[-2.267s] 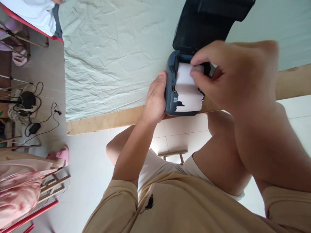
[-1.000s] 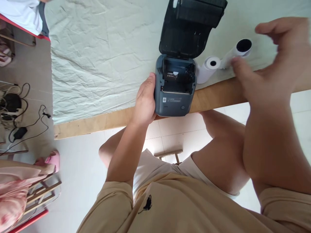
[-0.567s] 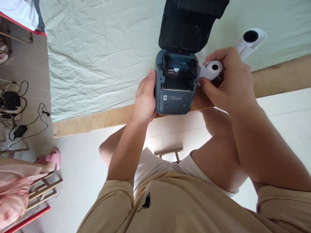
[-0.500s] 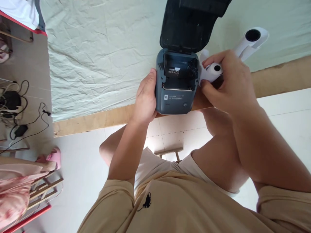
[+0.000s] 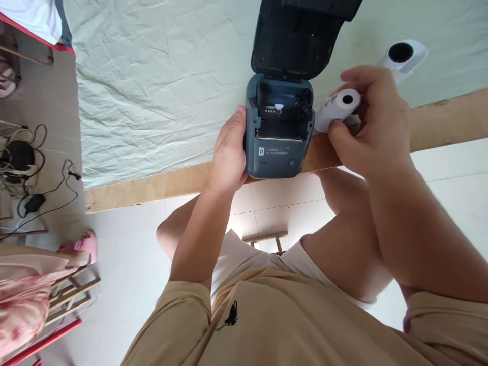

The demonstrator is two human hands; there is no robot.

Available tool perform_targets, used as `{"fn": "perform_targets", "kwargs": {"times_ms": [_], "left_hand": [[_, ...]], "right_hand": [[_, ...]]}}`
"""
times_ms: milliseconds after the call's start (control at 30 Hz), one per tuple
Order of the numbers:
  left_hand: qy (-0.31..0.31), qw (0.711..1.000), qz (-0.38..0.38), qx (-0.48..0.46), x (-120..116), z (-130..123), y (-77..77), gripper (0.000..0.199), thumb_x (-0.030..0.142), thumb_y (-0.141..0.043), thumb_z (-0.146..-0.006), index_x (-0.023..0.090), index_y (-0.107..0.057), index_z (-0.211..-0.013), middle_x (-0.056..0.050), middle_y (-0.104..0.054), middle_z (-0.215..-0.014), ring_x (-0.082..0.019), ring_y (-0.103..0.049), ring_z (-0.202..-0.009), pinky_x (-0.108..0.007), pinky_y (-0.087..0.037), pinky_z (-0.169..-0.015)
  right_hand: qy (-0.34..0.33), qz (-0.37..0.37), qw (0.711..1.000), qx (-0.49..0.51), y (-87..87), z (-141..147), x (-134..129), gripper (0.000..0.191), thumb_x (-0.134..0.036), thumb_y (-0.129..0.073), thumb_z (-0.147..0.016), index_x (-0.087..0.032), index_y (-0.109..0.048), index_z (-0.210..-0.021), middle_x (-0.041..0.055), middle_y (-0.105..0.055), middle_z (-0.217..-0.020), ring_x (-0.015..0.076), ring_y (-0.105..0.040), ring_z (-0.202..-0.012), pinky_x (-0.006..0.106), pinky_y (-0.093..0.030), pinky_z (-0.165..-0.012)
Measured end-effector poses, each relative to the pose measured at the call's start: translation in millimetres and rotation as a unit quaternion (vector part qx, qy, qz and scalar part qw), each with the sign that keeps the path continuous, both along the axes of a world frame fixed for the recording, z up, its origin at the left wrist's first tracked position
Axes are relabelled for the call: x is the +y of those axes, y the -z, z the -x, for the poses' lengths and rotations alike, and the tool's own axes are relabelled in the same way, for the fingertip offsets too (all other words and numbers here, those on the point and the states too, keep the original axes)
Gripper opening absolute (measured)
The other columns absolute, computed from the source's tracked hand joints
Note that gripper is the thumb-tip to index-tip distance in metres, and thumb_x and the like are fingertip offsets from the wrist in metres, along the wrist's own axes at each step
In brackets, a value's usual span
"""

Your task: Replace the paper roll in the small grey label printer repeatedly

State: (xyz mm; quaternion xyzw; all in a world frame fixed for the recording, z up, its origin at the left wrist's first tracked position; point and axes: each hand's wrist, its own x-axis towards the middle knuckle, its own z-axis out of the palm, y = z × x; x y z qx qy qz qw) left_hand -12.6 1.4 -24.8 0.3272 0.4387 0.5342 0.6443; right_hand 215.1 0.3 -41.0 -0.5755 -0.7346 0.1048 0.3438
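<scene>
A dark blue-grey label printer (image 5: 280,157) stands at the table's front edge. Its black lid (image 5: 293,43) is swung up, and the paper bay lies bare. My left hand (image 5: 231,150) is closed around the printer's left side. Just right of the printer, my right hand (image 5: 375,119) has a small white paper roll (image 5: 331,112) between thumb and fingers. The thumb presses the roll's near side, and the index finger is raised above it. A larger white paper roll (image 5: 400,53) with a dark core lies behind my right hand, which hides part of it.
A pale green cloth (image 5: 160,91) covers the table up to its bare wooden edge (image 5: 152,188). On the floor at left are tangled black cables (image 5: 34,203). A person with a pink slipper (image 5: 89,246) sits by a wooden rack at lower left.
My right hand has shifted slightly right, and its index finger has lifted off the small roll. The roll has turned, and its loose paper end no longer shows. My left hand has stayed on the printer.
</scene>
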Motion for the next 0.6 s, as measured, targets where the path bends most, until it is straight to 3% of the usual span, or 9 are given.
{"fn": "perform_targets", "kwargs": {"times_ms": [133,267,400,467,600], "left_hand": [[-0.006,1.0,0.002,-0.004,1,-1,1.0,0.048,0.042,-0.038,-0.11,0.019,-0.07,-0.084,0.001,-0.067,-0.081,-0.007,-0.066,-0.073,-0.02,-0.056,-0.07],[-0.008,1.0,0.006,-0.006,1,0,2.0,0.047,0.042,-0.038,-0.11,0.02,-0.072,-0.087,0.0,-0.07,-0.084,-0.009,-0.069,-0.078,-0.022,-0.058,-0.074],[0.004,1.0,-0.012,-0.025,-1,1,3.8,0.041,0.042,-0.044,-0.109,0.019,-0.072,-0.09,0.0,-0.07,-0.086,-0.01,-0.067,-0.08,-0.024,-0.055,-0.075],[0.005,1.0,-0.006,-0.022,-2,0,2.9,0.041,0.047,-0.048,-0.107,0.018,-0.072,-0.092,-0.001,-0.07,-0.087,-0.011,-0.067,-0.081,-0.026,-0.056,-0.076],[0.023,0.999,0.016,-0.04,-3,-6,-8.3,0.055,0.068,-0.051,-0.099,0.018,-0.074,-0.094,-0.005,-0.071,-0.085,-0.021,-0.072,-0.099,-0.033,-0.059,-0.087]], "right_hand": [[-0.008,-0.022,0.999,-0.041,-2.5,-1,-1,0.055,-0.022,-0.068,-0.081,-0.034,-0.06,-0.134,0.0077,-0.062,-0.123,0.0299,-0.064,-0.123,0.056,-0.056,-0.108],[-0.032,-0.019,0.999,-0.025,-0.3,-1,-1,0.069,-0.012,-0.059,-0.078,-0.036,-0.052,-0.143,0.0055,-0.065,-0.126,0.0257,-0.067,-0.12,0.049,-0.059,-0.106],[-0.019,-0.058,0.997,-0.036,5.2,-2,1,0.063,-0.019,-0.069,-0.075,-0.032,-0.062,-0.136,0.01,-0.063,-0.118,0.028,-0.066,-0.113,0.049,-0.06,-0.1],[-0.017,-0.076,0.997,-0.008,4.6,-4,2,0.064,-0.023,-0.07,-0.079,-0.034,-0.059,-0.141,0.0084,-0.063,-0.117,0.0272,-0.066,-0.11,0.048,-0.061,-0.095],[-0.054,-0.139,0.979,0.136,-6.4,-5,4,0.059,-0.044,-0.069,-0.091,-0.045,-0.05,-0.147,0.001,-0.053,-0.143,0.0253,-0.067,-0.113,0.038,-0.06,-0.076]]}}
